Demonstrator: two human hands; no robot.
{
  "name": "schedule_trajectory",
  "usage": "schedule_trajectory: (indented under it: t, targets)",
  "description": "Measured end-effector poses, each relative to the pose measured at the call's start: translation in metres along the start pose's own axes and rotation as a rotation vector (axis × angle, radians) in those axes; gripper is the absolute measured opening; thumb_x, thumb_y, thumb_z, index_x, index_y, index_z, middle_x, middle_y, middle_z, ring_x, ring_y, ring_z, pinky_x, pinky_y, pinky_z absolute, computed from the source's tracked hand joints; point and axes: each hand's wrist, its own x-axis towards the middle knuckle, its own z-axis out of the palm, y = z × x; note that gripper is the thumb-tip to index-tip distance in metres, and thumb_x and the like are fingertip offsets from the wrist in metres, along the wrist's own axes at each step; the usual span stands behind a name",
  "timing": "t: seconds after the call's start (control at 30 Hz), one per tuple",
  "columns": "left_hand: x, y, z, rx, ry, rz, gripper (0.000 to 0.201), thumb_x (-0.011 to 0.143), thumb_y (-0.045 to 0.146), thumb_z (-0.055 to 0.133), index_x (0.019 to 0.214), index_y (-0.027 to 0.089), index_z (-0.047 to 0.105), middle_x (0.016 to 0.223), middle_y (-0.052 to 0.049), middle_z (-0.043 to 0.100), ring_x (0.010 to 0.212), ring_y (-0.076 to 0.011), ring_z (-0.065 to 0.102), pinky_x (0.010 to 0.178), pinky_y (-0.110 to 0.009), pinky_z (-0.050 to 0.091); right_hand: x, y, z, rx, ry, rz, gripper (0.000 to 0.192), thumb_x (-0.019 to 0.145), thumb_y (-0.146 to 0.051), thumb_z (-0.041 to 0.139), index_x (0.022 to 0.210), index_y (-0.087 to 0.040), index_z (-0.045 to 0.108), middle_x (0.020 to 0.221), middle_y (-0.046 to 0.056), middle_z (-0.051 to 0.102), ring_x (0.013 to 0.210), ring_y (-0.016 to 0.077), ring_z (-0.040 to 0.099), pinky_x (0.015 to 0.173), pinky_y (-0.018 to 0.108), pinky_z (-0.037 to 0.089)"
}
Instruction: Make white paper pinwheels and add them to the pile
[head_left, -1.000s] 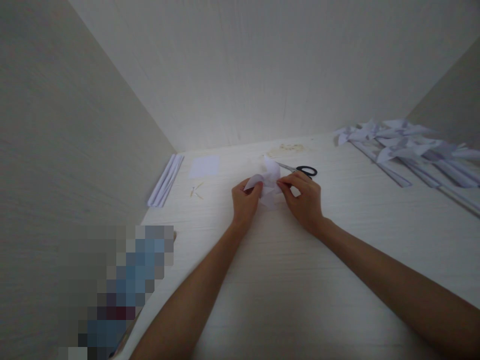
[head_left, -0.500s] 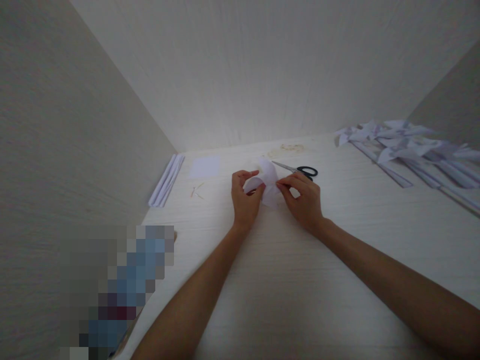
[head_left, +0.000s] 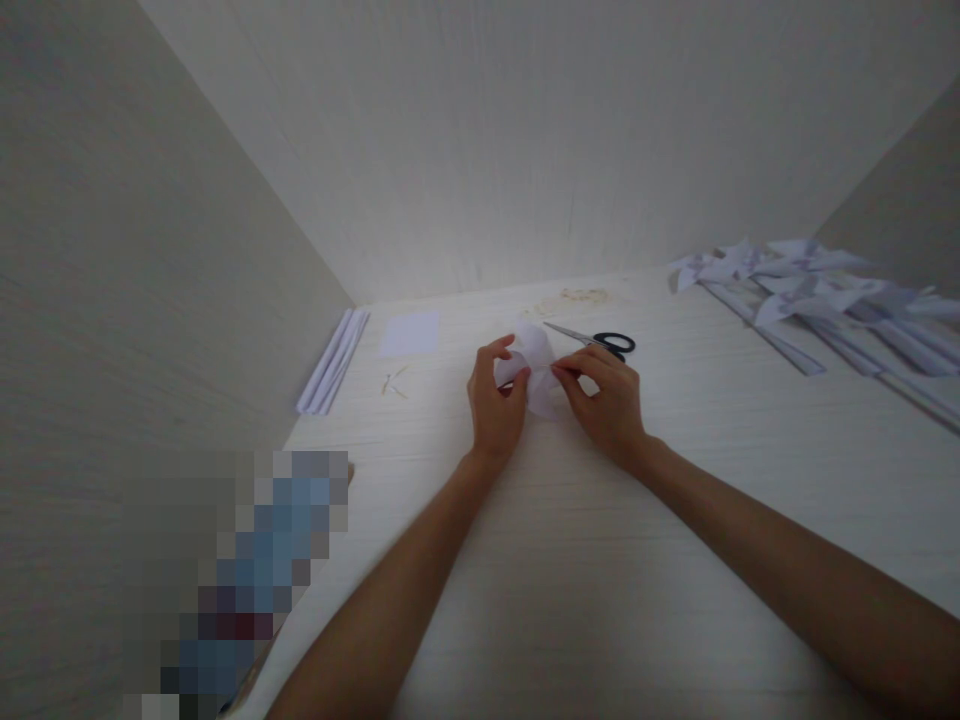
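My left hand (head_left: 499, 400) is closed on a white paper pinwheel (head_left: 532, 342), with the thumb at its centre and the fingers curled round its left side. The pinwheel's blades are bent over, and part of it is hidden by that hand. My right hand (head_left: 606, 395) pinches a thin pale stick (head_left: 544, 367) between thumb and forefinger, right at the pinwheel's middle. How far the stick goes into the paper is hard to make out. Scissors (head_left: 611, 343) with black handles lie just behind my right hand.
Several finished paper pinwheels (head_left: 806, 290) on rolled paper sticks lie at the right. Rolled paper tubes (head_left: 334, 360) rest along the left wall, near a square paper sheet (head_left: 410, 333) and a few thin short sticks (head_left: 394, 382). Pale scraps (head_left: 585, 297) lie at the back.
My left hand has shifted slightly right and turned the pinwheel, and its fingers have lifted a little. The right hand has stayed almost in place.
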Motion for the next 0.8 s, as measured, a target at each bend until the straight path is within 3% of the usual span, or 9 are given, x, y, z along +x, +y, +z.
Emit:
schedule_trajectory:
  t: [0.23,0.37,0.57,0.8]
  targets:
    - [0.0026,-0.0066,0.0003,0.075,-0.024,0.035,0.002,0.067,0.016,0.058,0.068,0.016,0.057,0.085,-0.004,0.062,0.081,-0.0135,0.056,0.066,-0.024,0.048,0.0005,-0.0002,-0.0002,-0.01,0.007,-0.005,0.01,0.074,-0.013,0.05,0.07,-0.017,0.059,0.066,0.003,0.058,0.062,0.0134,0.053,0.06,0.026,0.044]
    - [0.0025,-0.0075,0.0015,0.026,-0.039,-0.034,0.008,0.068,0.02,0.056,0.071,0.015,0.062,0.075,-0.003,0.062,0.069,-0.0112,0.057,0.057,-0.02,0.048,-0.0001,0.0006,-0.0001,-0.013,0.001,-0.004,0.01,0.073,-0.013,0.05,0.069,-0.017,0.058,0.065,0.003,0.057,0.062,0.0134,0.053,0.06,0.027,0.044]
    - [0.0028,-0.0093,0.0038,-0.16,-0.06,-0.157,0.014,0.068,0.02,0.054,0.075,0.014,0.065,0.081,-0.004,0.062,0.073,-0.0121,0.058,0.056,-0.02,0.05,-0.0003,0.0004,-0.0002,-0.007,-0.004,0.002,0.01,0.073,-0.013,0.05,0.07,-0.017,0.059,0.066,0.003,0.057,0.062,0.0131,0.053,0.059,0.026,0.044]
    - [0.0031,-0.0096,0.0029,-0.222,-0.063,-0.217,0.016,0.066,0.023,0.057,0.075,0.014,0.066,0.081,-0.004,0.062,0.072,-0.0121,0.058,0.057,-0.021,0.051,-0.0003,0.0005,-0.0009,-0.006,-0.003,-0.003,0.01,0.074,-0.013,0.051,0.071,-0.016,0.059,0.066,0.004,0.057,0.062,0.013,0.053,0.059,0.026,0.044]
